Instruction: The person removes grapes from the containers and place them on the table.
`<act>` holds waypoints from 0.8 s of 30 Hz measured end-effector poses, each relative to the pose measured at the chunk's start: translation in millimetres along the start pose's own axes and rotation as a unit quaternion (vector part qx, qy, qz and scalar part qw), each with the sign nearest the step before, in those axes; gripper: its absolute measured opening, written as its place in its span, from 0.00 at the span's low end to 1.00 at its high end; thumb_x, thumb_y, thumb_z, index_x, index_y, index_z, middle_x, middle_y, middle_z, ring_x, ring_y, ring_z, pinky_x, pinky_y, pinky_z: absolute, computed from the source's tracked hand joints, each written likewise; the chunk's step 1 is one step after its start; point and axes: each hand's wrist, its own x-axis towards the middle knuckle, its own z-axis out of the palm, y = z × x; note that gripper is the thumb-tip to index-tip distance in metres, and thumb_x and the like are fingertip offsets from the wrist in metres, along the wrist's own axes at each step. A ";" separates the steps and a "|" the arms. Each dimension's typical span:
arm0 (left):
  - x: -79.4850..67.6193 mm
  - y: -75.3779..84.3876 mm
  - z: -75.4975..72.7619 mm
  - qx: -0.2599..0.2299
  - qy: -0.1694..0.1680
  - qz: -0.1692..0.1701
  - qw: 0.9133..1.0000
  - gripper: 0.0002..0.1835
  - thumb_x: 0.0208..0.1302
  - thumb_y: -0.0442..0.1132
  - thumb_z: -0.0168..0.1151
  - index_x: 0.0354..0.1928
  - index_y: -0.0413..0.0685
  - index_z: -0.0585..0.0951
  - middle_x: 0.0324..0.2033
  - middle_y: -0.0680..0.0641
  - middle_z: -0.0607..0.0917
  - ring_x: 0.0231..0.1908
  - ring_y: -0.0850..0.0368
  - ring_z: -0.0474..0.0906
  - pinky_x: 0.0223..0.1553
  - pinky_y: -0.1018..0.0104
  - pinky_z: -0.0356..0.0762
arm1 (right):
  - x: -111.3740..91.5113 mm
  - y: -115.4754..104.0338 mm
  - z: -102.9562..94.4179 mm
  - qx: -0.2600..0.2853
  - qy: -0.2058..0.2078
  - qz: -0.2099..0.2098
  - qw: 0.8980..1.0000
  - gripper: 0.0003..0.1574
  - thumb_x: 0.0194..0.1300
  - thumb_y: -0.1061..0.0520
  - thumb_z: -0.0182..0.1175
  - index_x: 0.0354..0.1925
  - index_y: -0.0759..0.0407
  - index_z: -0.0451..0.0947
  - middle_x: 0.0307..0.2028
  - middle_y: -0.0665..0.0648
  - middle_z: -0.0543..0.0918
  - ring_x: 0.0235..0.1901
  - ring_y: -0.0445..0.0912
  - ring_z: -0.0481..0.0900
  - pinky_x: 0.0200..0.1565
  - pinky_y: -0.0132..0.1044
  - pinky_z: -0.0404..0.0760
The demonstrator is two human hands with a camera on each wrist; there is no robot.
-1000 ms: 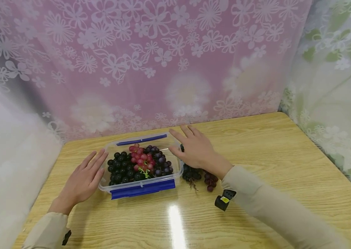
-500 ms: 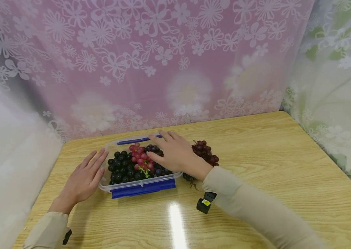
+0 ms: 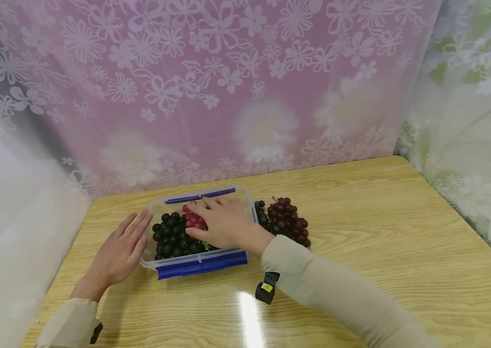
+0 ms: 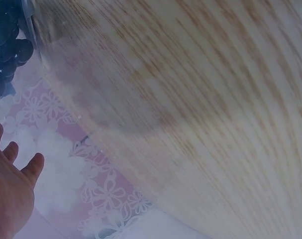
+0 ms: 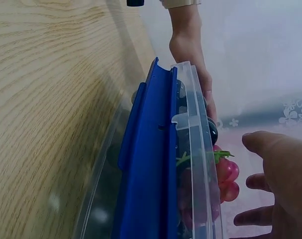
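A clear plastic food container point(image 3: 201, 265) with blue latch flaps stands on the table. Inside lie a bunch of black grapes point(image 3: 171, 237) and a bunch of red grapes point(image 3: 194, 220); the dark purple grapes at its right are hidden under my right hand. My left hand point(image 3: 116, 253) rests along the container's left end, fingers straight. My right hand point(image 3: 223, 224) hovers palm down over the fruit with fingers spread and loosely bent. From the right wrist view, a gap shows between its fingertips and the red grapes point(image 5: 227, 184).
Just right of the container, a bunch of reddish-brown grapes point(image 3: 288, 217) and a darker bunch point(image 3: 261, 212) lie on the wooden table point(image 3: 358, 208). A pink flowered curtain point(image 3: 228, 121) hangs behind the table's back edge, with pale curtains at both sides.
My right hand has moved left from the container's right rim to above the red grapes, uncovering the bunches outside. The left hand has stayed in place.
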 end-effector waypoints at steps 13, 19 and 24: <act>1.8 0.9 1.3 -0.007 0.006 0.011 1.000 0.29 0.75 0.43 0.44 0.75 0.52 0.54 0.73 0.47 0.54 0.70 0.41 0.48 0.61 0.39 0.57 | 9.9 -10.9 11.2 -0.017 -0.026 0.023 0.999 0.37 0.70 0.31 0.43 0.72 0.39 0.59 0.66 0.53 0.67 0.66 0.54 0.61 0.65 0.49 0.60; 2.3 -0.9 2.3 -0.007 0.015 0.020 1.000 0.30 0.75 0.42 0.44 0.75 0.52 0.53 0.73 0.47 0.54 0.70 0.41 0.49 0.62 0.41 0.56 | 13.0 -12.2 18.9 -0.026 -0.030 0.049 0.998 0.35 0.70 0.31 0.43 0.70 0.40 0.62 0.65 0.54 0.67 0.67 0.56 0.57 0.67 0.52 0.54; 1.5 -3.0 2.3 -0.007 0.015 0.019 1.000 0.30 0.75 0.42 0.45 0.75 0.52 0.53 0.73 0.47 0.54 0.70 0.41 0.49 0.63 0.41 0.56 | 17.4 -12.5 18.7 -0.042 -0.070 0.065 0.995 0.38 0.71 0.30 0.36 0.73 0.42 0.54 0.66 0.54 0.65 0.69 0.55 0.52 0.68 0.59 0.40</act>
